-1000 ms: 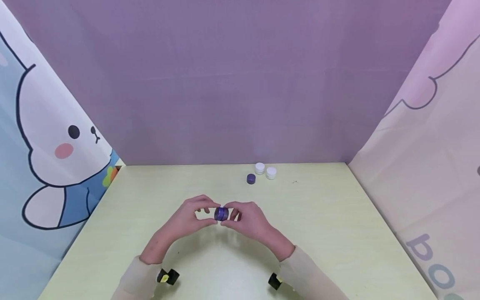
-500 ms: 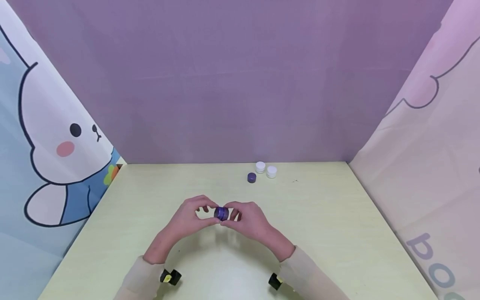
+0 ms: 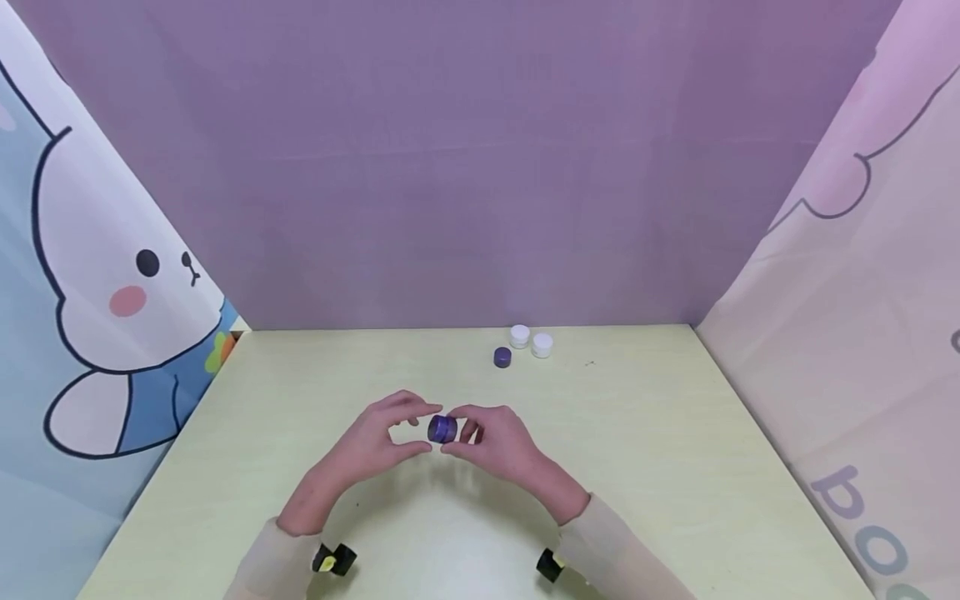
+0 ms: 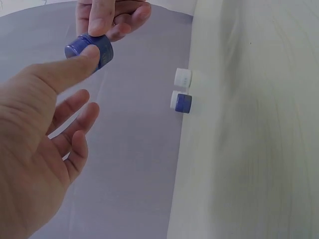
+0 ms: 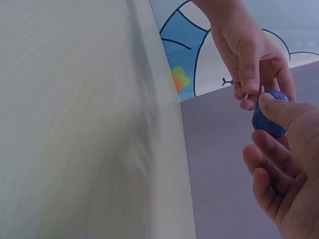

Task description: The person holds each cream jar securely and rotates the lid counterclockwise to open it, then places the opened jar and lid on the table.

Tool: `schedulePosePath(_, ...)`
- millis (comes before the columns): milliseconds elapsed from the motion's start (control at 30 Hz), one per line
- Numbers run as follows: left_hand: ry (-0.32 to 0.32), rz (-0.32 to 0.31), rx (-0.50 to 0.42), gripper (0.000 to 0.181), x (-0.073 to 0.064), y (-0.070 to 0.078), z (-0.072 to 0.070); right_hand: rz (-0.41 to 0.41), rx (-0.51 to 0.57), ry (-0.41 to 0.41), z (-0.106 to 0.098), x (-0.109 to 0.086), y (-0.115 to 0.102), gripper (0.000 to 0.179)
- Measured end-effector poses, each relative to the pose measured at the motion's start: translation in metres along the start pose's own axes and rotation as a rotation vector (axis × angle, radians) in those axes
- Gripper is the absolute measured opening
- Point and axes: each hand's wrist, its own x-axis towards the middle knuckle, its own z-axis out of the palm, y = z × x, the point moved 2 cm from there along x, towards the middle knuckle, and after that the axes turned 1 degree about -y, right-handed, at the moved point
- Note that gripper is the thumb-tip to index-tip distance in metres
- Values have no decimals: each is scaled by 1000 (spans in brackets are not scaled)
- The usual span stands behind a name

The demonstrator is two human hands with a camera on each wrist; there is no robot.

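Note:
My right hand (image 3: 502, 437) pinches a small round purple jar (image 3: 442, 429) between thumb and forefinger, holding it on its side above the table. My left hand (image 3: 378, 437) is around the jar's left end, thumb and forefinger spread, with a slight gap to it in the head view. In the left wrist view the left thumb (image 4: 75, 69) overlaps the jar (image 4: 103, 50), so contact is hard to judge there. From the right wrist view the jar (image 5: 269, 122) appears blue, under the right thumb (image 5: 281, 110), with the left hand (image 5: 249, 50) just beyond.
Near the table's back edge stand another small purple jar (image 3: 502, 357) and two white jars (image 3: 519, 337), (image 3: 542, 345) close together. A purple cloth backdrop (image 3: 480, 167) rises behind the pale table (image 3: 637, 467). Printed cloths flank both sides.
Half a second ago my left thumb and forefinger met the jar; now they have spread and drawn slightly off it. My right hand and the jar stay in place.

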Motion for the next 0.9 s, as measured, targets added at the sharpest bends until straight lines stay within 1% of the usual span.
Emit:
schedulePosePath(133,-17,30,-7,46,1,1,0,5,22,-10,0,0,0,35)
schedulePosePath(267,-28,22,-11,41,1,0,-1,4,20,-10,1,0,-1,36)
schedulePosePath(500,-36,-46,1,37,0,-2,-2,-7,37,-19,3,0,0,35)
schedulePosePath(633,-23,-81,20,39,0,-4,-2,-18,10,-7,2,1,-1,35)
schedulePosePath(800,0,-95,51,40,0,-6,-1,-27,-20,-3,2,2,-2,37)
schedulePosePath(900,6,-104,56,41,-1,-6,-1,-23,-17,-11,3,2,-2,37)
